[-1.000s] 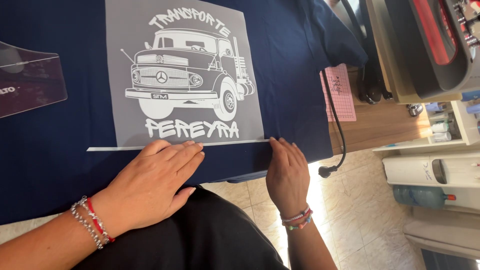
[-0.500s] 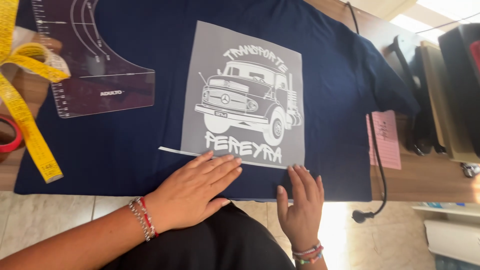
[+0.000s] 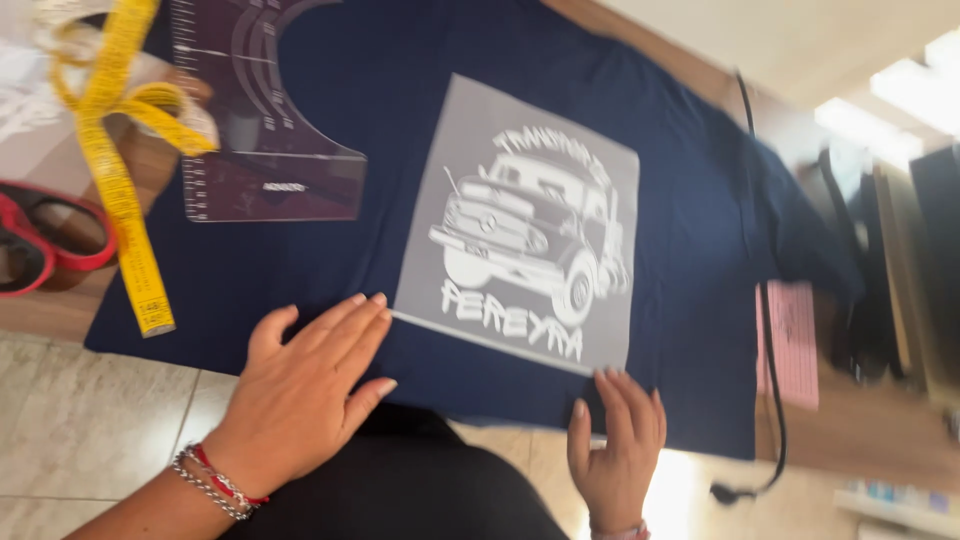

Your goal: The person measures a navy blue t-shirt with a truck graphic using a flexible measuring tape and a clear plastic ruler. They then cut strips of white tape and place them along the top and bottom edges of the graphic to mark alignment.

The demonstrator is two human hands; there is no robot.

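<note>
A navy blue T-shirt [image 3: 400, 120] lies flat on a wooden table. On it rests a translucent grey transfer sheet [image 3: 530, 230] printed with a white truck and lettering. My left hand [image 3: 305, 385] lies flat, fingers spread, on the shirt's lower part, fingertips at the sheet's lower left corner. My right hand [image 3: 615, 440] rests flat on the shirt just below the sheet's lower right edge, fingers apart. Neither hand holds anything. Both wrists wear bracelets.
A clear dark-tinted alignment ruler [image 3: 265, 110] lies on the shirt's collar area. A yellow measuring tape [image 3: 125, 190] and a red tape roll [image 3: 45, 235] sit at left. A black cable [image 3: 770, 330] and a pink pad [image 3: 790, 340] lie right. Tiled floor [image 3: 90, 420] is below.
The view has swung further left and tilted. My left hand has slid left, off the sheet's bottom edge to its corner; my right hand stays just below the sheet.
</note>
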